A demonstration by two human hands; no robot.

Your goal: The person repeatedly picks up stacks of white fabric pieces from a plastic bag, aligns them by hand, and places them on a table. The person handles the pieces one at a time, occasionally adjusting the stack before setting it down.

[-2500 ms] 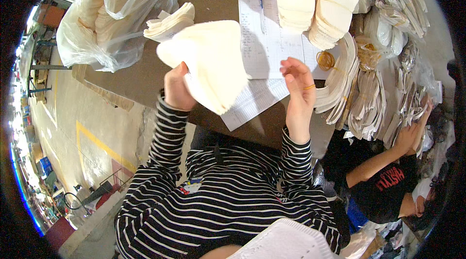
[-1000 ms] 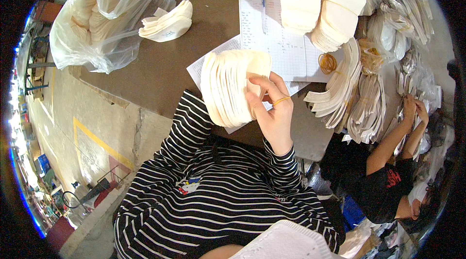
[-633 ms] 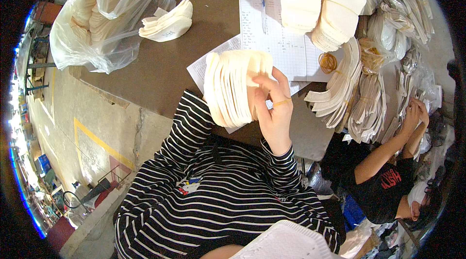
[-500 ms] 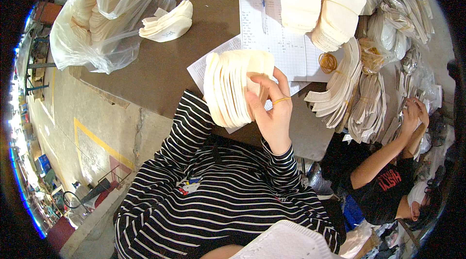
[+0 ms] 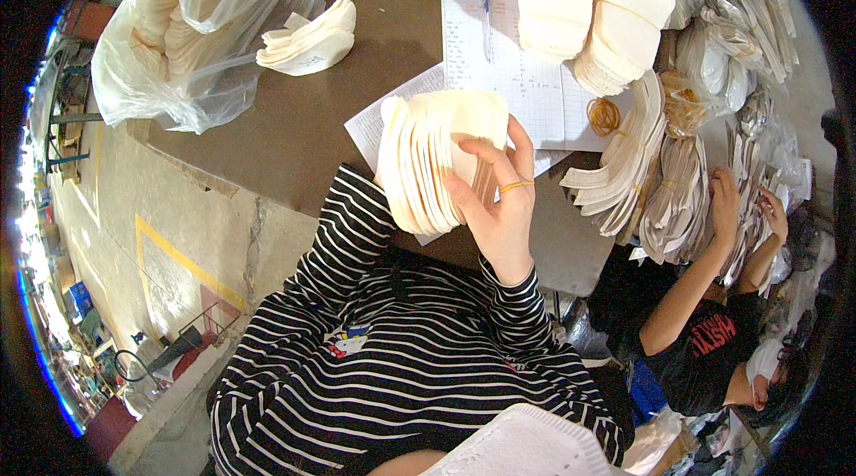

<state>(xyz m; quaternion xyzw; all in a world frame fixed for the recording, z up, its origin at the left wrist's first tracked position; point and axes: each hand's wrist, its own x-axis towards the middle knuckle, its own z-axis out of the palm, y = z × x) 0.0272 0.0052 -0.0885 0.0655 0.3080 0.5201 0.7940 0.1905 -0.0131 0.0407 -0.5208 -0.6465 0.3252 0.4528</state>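
Observation:
A thick stack of cream-coloured flat pieces with rounded ends (image 5: 423,164) is held up in front of me, above the table edge. My left sleeve reaches up to its left side, and the stack hides nearly all of my left hand; a small fingertip-like bit (image 5: 390,107) shows at the top left corner. My right hand (image 5: 499,195) grips the right side, thumb and index finger at the layered edges, other fingers behind. A yellow rubber band loops round one finger of that hand. Under the stack lie printed sheets (image 5: 383,110) and an open squared notebook (image 5: 508,102).
A small cream bundle (image 5: 312,41) and a clear bag of similar pieces (image 5: 178,48) are at the left. Two banded stacks (image 5: 553,4), loose rubber bands (image 5: 603,117), a pen (image 5: 487,17) and grey bundles (image 5: 673,200) are ahead and right. A co-worker (image 5: 704,333) works at the right.
The stack has shifted slightly right, and my right thumb has moved a little left across its edges. The co-worker's hands have moved apart among the grey bundles.

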